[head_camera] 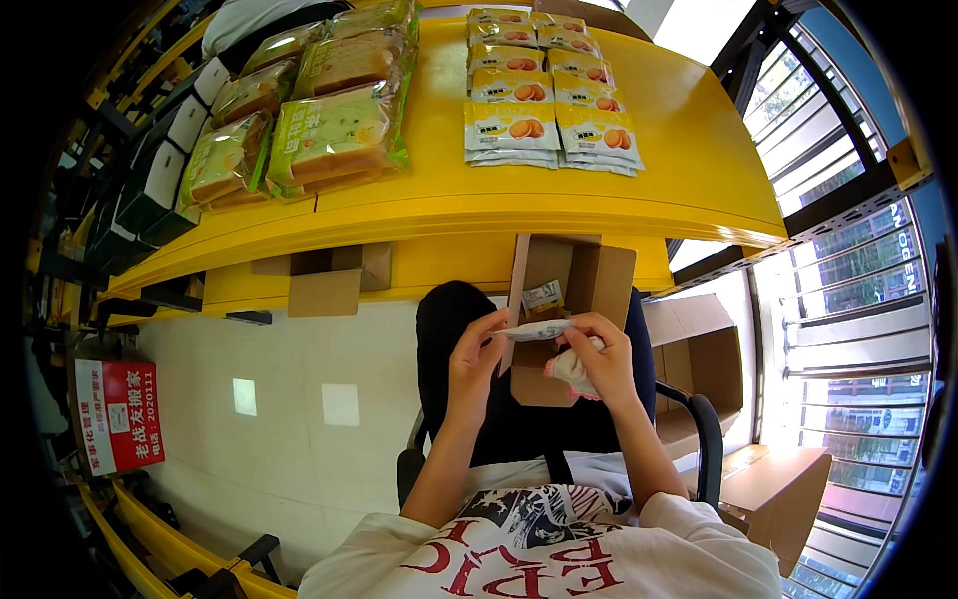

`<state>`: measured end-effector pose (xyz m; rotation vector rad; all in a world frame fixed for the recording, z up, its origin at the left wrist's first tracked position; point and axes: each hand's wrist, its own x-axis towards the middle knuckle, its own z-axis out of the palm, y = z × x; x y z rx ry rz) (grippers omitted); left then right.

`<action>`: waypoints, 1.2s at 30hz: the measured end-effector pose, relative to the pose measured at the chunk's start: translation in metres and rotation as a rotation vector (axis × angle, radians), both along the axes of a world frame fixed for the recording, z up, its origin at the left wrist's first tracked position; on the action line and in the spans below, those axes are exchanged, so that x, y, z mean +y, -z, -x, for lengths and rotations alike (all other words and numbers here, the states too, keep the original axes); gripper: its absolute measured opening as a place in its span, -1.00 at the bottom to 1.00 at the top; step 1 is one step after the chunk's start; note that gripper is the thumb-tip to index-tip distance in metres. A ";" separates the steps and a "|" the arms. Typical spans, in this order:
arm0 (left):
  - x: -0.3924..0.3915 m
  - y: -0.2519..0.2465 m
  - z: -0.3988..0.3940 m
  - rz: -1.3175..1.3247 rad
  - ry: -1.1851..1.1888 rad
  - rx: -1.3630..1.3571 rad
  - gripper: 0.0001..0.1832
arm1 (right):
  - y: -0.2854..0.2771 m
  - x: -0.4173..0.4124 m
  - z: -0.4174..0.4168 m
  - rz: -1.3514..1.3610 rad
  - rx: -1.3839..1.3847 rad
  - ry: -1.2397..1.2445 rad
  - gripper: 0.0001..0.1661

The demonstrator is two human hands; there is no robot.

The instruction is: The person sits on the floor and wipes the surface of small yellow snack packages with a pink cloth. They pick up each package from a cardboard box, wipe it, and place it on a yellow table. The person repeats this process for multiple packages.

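Pinched level between both hands is a small, light-coloured snack packet (535,331), seen nearly edge-on. My left hand (473,358) grips its left end with thumb and fingertips. The right end is in the fingertips of my right hand (608,358), which also has a crumpled white cloth with a pink edge (575,374) tucked in its palm. Just beyond the hands stands an open cardboard box (612,288) at my knees. A loose snack packet (544,296) lies inside it; the hands hide part of the box's interior.
Yellow-and-white biscuit packets (513,129) stand in two rows on a yellow shelf (441,97). Bagged bread loaves (333,138) and dark green boxes (153,187) fill its left side. Other cardboard boxes (325,290) sit on the lower shelf and beside the chair armrest (703,442).
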<state>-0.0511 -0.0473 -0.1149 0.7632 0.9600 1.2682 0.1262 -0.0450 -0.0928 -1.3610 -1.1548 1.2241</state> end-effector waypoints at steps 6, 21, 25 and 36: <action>-0.002 0.006 0.003 -0.013 -0.007 -0.022 -0.77 | 0.005 -0.003 -0.003 -0.044 0.059 0.036 -0.85; -0.002 0.009 0.003 -0.091 -0.069 0.142 -0.82 | -0.005 -0.006 0.001 -0.085 -0.015 0.024 -0.81; -0.004 0.004 0.003 -0.056 -0.029 0.172 -0.81 | -0.004 -0.008 0.000 -0.127 0.026 0.022 -0.74; -0.004 0.005 -0.003 -0.074 -0.071 0.047 -0.67 | -0.008 -0.007 -0.005 -0.014 -0.104 0.037 -0.69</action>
